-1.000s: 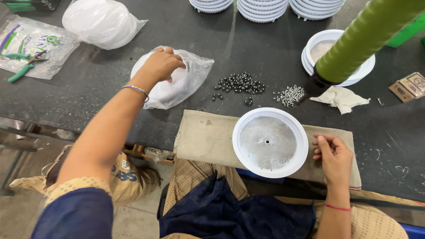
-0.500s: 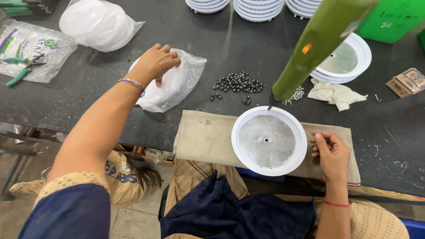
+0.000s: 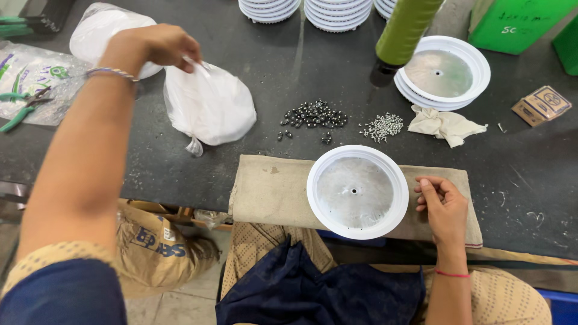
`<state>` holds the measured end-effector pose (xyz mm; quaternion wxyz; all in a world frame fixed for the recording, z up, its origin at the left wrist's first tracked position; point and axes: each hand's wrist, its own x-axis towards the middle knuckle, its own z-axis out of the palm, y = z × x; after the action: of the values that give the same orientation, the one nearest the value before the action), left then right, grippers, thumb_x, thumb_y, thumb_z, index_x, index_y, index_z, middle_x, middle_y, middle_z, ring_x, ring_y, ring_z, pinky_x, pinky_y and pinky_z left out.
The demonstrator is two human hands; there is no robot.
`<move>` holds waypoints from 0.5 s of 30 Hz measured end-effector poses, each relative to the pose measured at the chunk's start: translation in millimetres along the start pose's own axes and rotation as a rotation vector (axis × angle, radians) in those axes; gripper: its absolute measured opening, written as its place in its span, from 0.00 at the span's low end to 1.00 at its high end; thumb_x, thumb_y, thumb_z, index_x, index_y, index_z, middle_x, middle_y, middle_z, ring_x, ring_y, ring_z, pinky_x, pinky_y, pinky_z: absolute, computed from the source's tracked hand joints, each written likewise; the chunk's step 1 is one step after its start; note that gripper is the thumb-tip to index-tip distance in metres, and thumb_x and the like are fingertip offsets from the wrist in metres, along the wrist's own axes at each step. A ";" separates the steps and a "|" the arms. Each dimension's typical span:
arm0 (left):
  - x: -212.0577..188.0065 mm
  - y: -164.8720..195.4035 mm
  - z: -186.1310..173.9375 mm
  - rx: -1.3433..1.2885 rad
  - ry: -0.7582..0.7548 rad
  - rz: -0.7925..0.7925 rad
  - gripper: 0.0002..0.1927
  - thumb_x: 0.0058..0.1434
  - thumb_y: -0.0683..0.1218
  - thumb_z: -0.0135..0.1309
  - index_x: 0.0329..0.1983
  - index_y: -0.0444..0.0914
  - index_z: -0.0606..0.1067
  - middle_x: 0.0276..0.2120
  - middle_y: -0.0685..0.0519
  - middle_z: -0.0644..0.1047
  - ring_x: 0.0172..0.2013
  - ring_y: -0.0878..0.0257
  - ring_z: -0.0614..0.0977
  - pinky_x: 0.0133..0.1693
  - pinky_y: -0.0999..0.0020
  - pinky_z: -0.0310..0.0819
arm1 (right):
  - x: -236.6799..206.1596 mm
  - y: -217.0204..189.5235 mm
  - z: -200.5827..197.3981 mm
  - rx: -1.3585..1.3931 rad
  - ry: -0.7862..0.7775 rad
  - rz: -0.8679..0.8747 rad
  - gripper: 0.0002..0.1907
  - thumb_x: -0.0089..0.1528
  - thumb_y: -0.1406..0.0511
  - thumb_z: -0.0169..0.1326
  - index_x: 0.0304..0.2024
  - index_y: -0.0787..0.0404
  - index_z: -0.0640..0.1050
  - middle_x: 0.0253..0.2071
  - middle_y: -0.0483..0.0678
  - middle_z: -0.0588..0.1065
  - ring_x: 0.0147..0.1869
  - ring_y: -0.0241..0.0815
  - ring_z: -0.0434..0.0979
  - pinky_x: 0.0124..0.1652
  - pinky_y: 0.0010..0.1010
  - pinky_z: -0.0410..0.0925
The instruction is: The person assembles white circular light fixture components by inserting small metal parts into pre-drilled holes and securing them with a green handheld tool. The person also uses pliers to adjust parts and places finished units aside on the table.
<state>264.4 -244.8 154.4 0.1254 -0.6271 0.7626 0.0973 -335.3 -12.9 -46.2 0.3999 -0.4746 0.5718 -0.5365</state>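
White plastic bag (image 3: 211, 105) up at the far left of the dark surface (image 3: 180, 162), and the left hand (image 3: 153, 45) has it pinched by the top edge, fingers clenched on the film so the bag hangs bulging below, its bottom corner just brushing the surface. Over on the near right, the right hand (image 3: 444, 207) rests on the beige cloth (image 3: 271, 189), fingers curled loosely, grip closed on nothing that can be seen, sitting just beside the rim of the white round disc (image 3: 357, 191) that lies flat on that cloth. Beyond the disc, a scatter of dark steel balls (image 3: 313, 114) and, just to their right, a small heap of silvery screws (image 3: 382, 126). A crumpled cloth rag (image 3: 444, 125) lies next to those, with another stack of white discs (image 3: 442, 72) behind it and a green cylinder (image 3: 406, 27) standing beside that stack. Far left, a second tied bag (image 3: 99, 27) and green-handled pliers (image 3: 21, 111) on a printed packet.
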 end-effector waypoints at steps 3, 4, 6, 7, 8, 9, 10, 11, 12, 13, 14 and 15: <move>-33.1 -16.9 -3.8 -0.211 0.077 0.020 0.15 0.60 0.51 0.63 0.49 0.45 0.81 0.49 0.52 0.83 0.53 0.56 0.80 0.55 0.56 0.69 | -0.2 -1.5 0.1 -0.003 -0.003 -0.001 0.09 0.70 0.66 0.53 0.48 0.67 0.80 0.36 0.45 0.78 0.33 0.28 0.72 0.32 0.20 0.68; -44.0 -23.5 -2.6 -0.255 0.101 0.007 0.13 0.61 0.50 0.62 0.48 0.43 0.81 0.49 0.53 0.84 0.52 0.57 0.80 0.55 0.57 0.67 | 0.0 -1.4 0.0 -0.002 -0.003 0.000 0.09 0.70 0.66 0.54 0.48 0.67 0.80 0.36 0.45 0.78 0.33 0.28 0.72 0.32 0.20 0.68; -53.8 -32.6 3.7 -0.392 0.143 0.031 0.12 0.61 0.48 0.61 0.47 0.40 0.81 0.46 0.53 0.84 0.51 0.60 0.80 0.55 0.61 0.67 | 0.2 -0.1 -0.3 -0.002 -0.003 0.003 0.09 0.70 0.67 0.54 0.48 0.67 0.79 0.36 0.45 0.78 0.33 0.28 0.72 0.31 0.20 0.68; -58.8 -38.8 9.8 -0.486 0.161 0.068 0.13 0.61 0.46 0.61 0.47 0.38 0.81 0.44 0.53 0.83 0.50 0.62 0.80 0.55 0.64 0.68 | 0.4 1.0 -0.6 -0.002 -0.002 0.001 0.09 0.70 0.67 0.54 0.48 0.66 0.80 0.36 0.45 0.78 0.33 0.28 0.72 0.32 0.20 0.68; -59.0 -43.4 17.3 -0.581 0.178 0.105 0.13 0.61 0.45 0.61 0.47 0.37 0.80 0.43 0.53 0.83 0.49 0.63 0.80 0.54 0.66 0.69 | 0.7 2.2 -0.6 -0.003 -0.002 0.001 0.09 0.70 0.67 0.54 0.48 0.66 0.80 0.36 0.45 0.78 0.33 0.28 0.72 0.32 0.20 0.68; -53.8 -46.6 25.2 -0.640 0.172 0.125 0.13 0.61 0.44 0.61 0.48 0.36 0.80 0.41 0.53 0.83 0.47 0.64 0.80 0.53 0.67 0.70 | 1.1 3.8 -0.1 -0.003 -0.004 0.000 0.09 0.70 0.67 0.54 0.48 0.66 0.80 0.36 0.45 0.78 0.33 0.28 0.72 0.32 0.20 0.68; -48.6 -50.6 34.5 -0.701 0.165 0.142 0.13 0.62 0.43 0.60 0.48 0.35 0.79 0.40 0.53 0.82 0.45 0.64 0.80 0.51 0.68 0.70 | 1.4 4.9 0.1 -0.007 -0.002 0.007 0.09 0.70 0.67 0.54 0.48 0.66 0.80 0.36 0.45 0.78 0.33 0.28 0.72 0.32 0.20 0.68; -44.9 -56.3 44.4 -0.762 0.159 0.158 0.12 0.62 0.43 0.60 0.48 0.34 0.78 0.39 0.54 0.82 0.44 0.65 0.80 0.50 0.69 0.71 | 1.9 6.2 0.7 -0.010 -0.001 0.013 0.09 0.70 0.67 0.54 0.48 0.66 0.80 0.36 0.45 0.78 0.33 0.28 0.72 0.31 0.20 0.68; -39.4 -62.3 51.8 -0.737 0.251 0.133 0.12 0.65 0.42 0.59 0.49 0.33 0.78 0.39 0.53 0.81 0.43 0.64 0.80 0.48 0.69 0.72 | 2.5 6.9 1.6 -0.013 0.000 0.018 0.09 0.70 0.66 0.54 0.48 0.65 0.80 0.36 0.45 0.78 0.33 0.28 0.71 0.31 0.20 0.67; -31.7 -67.1 58.4 -0.713 0.341 0.108 0.11 0.67 0.42 0.58 0.50 0.32 0.78 0.39 0.52 0.81 0.42 0.64 0.80 0.46 0.69 0.72 | 2.6 7.4 2.2 -0.011 -0.003 0.012 0.09 0.70 0.66 0.54 0.48 0.65 0.80 0.36 0.45 0.78 0.33 0.28 0.71 0.31 0.20 0.67; -25.5 -71.7 64.4 -0.690 0.427 0.087 0.10 0.70 0.42 0.57 0.51 0.31 0.78 0.40 0.51 0.81 0.41 0.64 0.79 0.44 0.68 0.73 | 2.6 7.7 2.7 -0.013 -0.003 0.008 0.09 0.71 0.66 0.54 0.48 0.66 0.80 0.36 0.45 0.78 0.32 0.28 0.71 0.31 0.20 0.67; -22.2 -77.5 68.1 -0.778 0.460 0.036 0.08 0.70 0.41 0.56 0.49 0.32 0.77 0.38 0.52 0.80 0.38 0.64 0.80 0.40 0.68 0.75 | 1.9 7.0 2.5 -0.016 0.000 0.004 0.09 0.71 0.66 0.54 0.48 0.66 0.80 0.36 0.45 0.77 0.32 0.28 0.71 0.31 0.19 0.67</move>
<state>349.2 -218.4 97.4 -0.2939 -0.6198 0.6880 0.2369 -334.2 -15.5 -53.4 0.3969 -0.4767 0.5772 -0.5312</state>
